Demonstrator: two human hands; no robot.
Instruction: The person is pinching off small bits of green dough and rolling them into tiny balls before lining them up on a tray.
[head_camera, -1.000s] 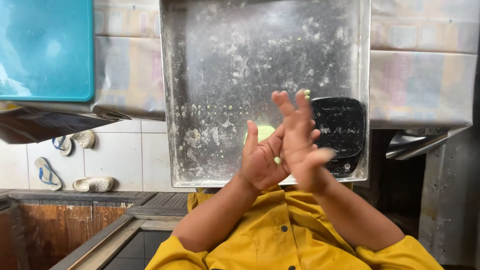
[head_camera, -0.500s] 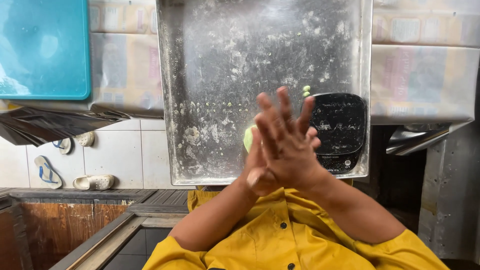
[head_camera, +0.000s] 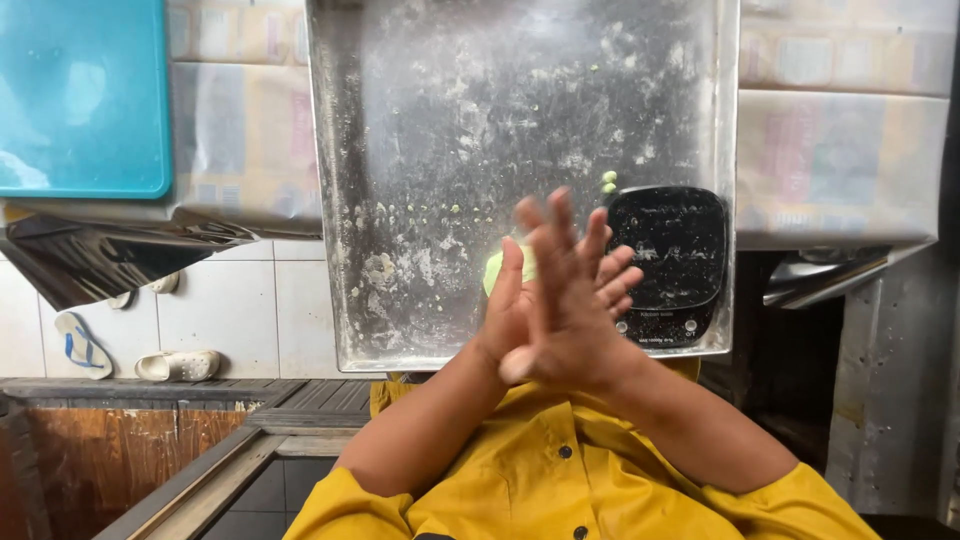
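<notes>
Green dough (head_camera: 497, 268) pressed between flat palms, left hand (head_camera: 508, 310) under right hand (head_camera: 570, 300); above floured tray (head_camera: 420, 150).

A small food-preparation kitchen, by the look of it — a flour-dusted steel worktop (head_camera: 450, 150) with bits of green dough, a black digital scale (head_camera: 672, 262) at its 4 o'clock corner, white tiled floor (head_camera: 240, 310) at 8 o'clock with sandals (head_camera: 82, 345) lying about, and a turquoise plastic lid (head_camera: 80, 95) at 10 o'clock.
</notes>
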